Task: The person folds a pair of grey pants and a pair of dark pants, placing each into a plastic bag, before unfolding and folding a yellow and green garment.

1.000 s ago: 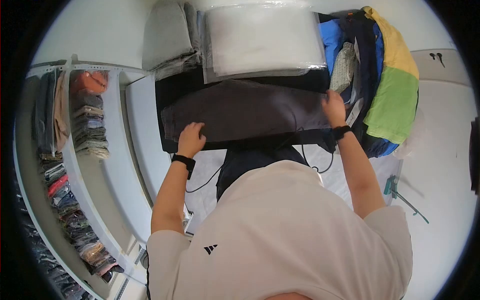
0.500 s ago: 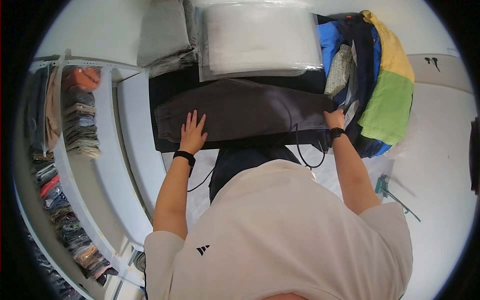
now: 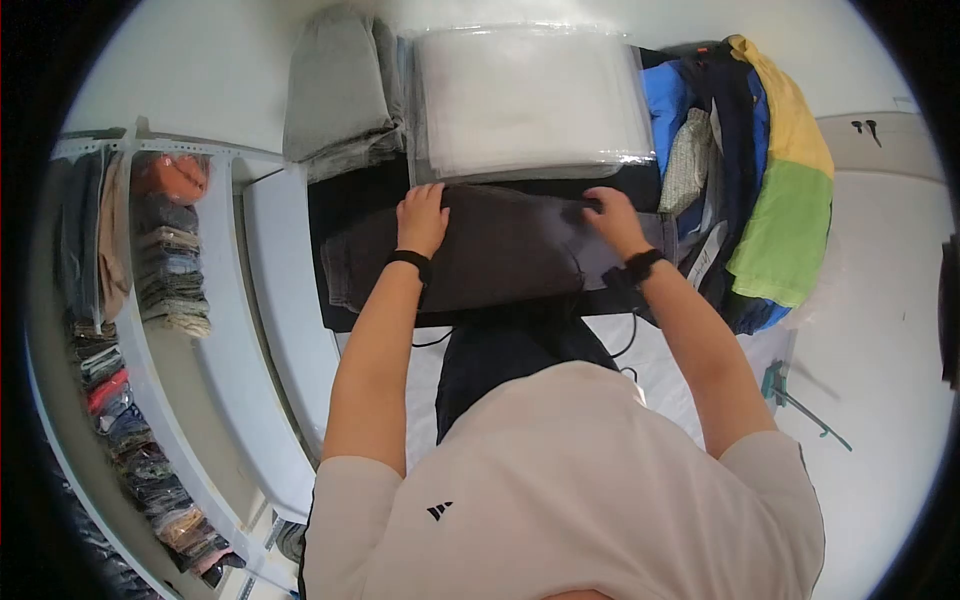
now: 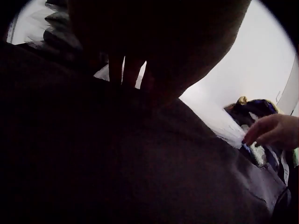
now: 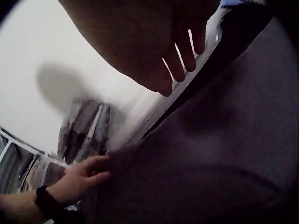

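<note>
Dark grey trousers (image 3: pixel 480 250), folded lengthwise, lie across the black tabletop (image 3: pixel 375 190) in front of the person. At their far edge, left of the middle, the left hand (image 3: pixel 423 220) touches the fabric with its fingertips. Over the right part of the trousers is the right hand (image 3: pixel 617 222), fingers loosely extended near the far edge and holding nothing. The right wrist view shows gaps between its fingers (image 5: pixel 180 65) above the cloth. In the left wrist view the left hand (image 4: pixel 154 42) is dark against the light, its fingers pointing down to the cloth.
Behind the trousers lies a stack of clear plastic bags (image 3: pixel 530 100), with folded grey garments (image 3: pixel 340 90) to its left. A heap of clothes (image 3: pixel 780 210) hangs over the table's right end. Shelves (image 3: pixel 180 260) with bagged clothing stand at left. A black cable (image 3: pixel 632 335) hangs by the front edge.
The left hand has moved from the left end of the trousers toward the middle of the far edge. The right hand has left the right end and moved left and away from the body.
</note>
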Tool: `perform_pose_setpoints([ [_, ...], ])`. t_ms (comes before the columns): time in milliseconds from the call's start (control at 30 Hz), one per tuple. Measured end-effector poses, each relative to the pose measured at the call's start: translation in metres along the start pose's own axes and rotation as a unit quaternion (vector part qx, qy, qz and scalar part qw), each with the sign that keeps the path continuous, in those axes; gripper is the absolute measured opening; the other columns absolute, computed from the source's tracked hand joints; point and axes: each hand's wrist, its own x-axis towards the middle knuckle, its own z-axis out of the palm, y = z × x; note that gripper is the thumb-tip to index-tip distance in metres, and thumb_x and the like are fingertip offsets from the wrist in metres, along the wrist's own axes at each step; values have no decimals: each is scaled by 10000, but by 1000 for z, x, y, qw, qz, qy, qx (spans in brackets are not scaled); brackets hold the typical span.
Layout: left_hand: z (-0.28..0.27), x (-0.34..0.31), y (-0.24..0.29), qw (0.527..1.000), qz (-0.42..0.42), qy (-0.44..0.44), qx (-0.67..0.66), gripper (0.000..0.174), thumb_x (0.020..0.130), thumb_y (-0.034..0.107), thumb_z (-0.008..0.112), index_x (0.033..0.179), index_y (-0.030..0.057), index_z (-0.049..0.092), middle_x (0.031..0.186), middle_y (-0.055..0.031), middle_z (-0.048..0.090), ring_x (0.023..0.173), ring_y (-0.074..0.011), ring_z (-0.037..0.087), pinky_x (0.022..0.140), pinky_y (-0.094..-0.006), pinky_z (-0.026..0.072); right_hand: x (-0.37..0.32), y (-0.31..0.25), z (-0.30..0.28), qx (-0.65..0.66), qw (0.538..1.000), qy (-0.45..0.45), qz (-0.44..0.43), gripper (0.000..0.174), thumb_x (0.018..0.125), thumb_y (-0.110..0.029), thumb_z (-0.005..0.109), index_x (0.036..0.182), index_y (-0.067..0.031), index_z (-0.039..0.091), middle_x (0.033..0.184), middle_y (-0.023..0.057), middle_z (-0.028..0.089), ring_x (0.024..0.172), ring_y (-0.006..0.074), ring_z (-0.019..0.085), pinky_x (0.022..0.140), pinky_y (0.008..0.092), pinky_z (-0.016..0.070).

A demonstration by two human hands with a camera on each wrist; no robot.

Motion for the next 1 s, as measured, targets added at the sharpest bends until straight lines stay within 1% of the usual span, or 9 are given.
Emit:
perform_pose_setpoints([
  [200,3,20,8,996,-10,-82,26,335,756,61,617,1084,57,548,1038,-102,562,1026,-286,500,882,-418,391,43,-73,62,13,996,-57,-72,394,684,-101,672,1064,-56,578,1053,126,589,1040,315,521,888,395,423],
  [300,0,11,6,996,60,-64,9,331,716,26,617,1040,59,557,961,-99,557,974,-289,510,856,-413,400,50,-93,77,18,990,-36,-133,455,655,-85,684,1092,-70,557,1039,119,583,1043,303,513,895,395,409],
  [500,-1,-15,5,988,154,-14,17,260,731,50,525,989,78,540,867,-70,503,858,-255,510,749,-359,427,31,-100,75,-140,942,-87,-292,303,754,-122,538,1055,-115,565,880,63,535,878,224,522,772,346,415],
  [600,-4,-36,5,982,184,-22,37,293,754,87,506,1045,76,540,930,-78,508,878,-242,512,764,-359,429,9,-97,76,-177,921,-90,-335,291,770,-145,514,1055,-123,567,892,54,525,877,206,516,767,330,412],
  [767,-2,-57,5,978,200,-43,48,496,764,1,484,1249,104,468,1290,-131,432,1199,-302,411,1000,-408,329,-11,-83,80,-186,922,-95,-327,442,775,-144,509,1217,-127,504,1115,62,519,1031,208,491,880,339,390],
  [800,1,-60,5,977,201,-45,46,496,764,1,484,1249,104,468,1290,-131,432,1199,-302,411,1000,-408,329,-13,-80,77,-187,922,-96,-325,442,775,-144,509,1217,-127,504,1115,62,519,1031,208,491,880,339,390],
  [867,6,-64,8,980,163,-99,62,544,787,31,465,1309,176,415,1391,-126,332,1284,-312,309,1034,-433,283,-14,-69,69,-194,913,-122,-336,490,804,-151,505,1289,-153,440,1292,70,439,1193,225,415,986,375,328],
  [900,8,-67,8,979,167,-98,59,544,787,31,465,1309,176,415,1391,-126,332,1284,-312,309,1034,-433,283,-16,-62,62,-197,914,-122,-334,490,804,-151,505,1289,-153,440,1292,70,439,1193,225,415,986,375,328],
  [1000,6,-70,12,974,126,-161,96,614,809,35,457,1365,262,331,1444,-105,234,1323,-322,235,1053,-453,254,-22,-26,35,-198,915,-219,-273,517,841,-265,535,1333,-236,381,1434,71,272,1332,249,239,1062,469,212],
])
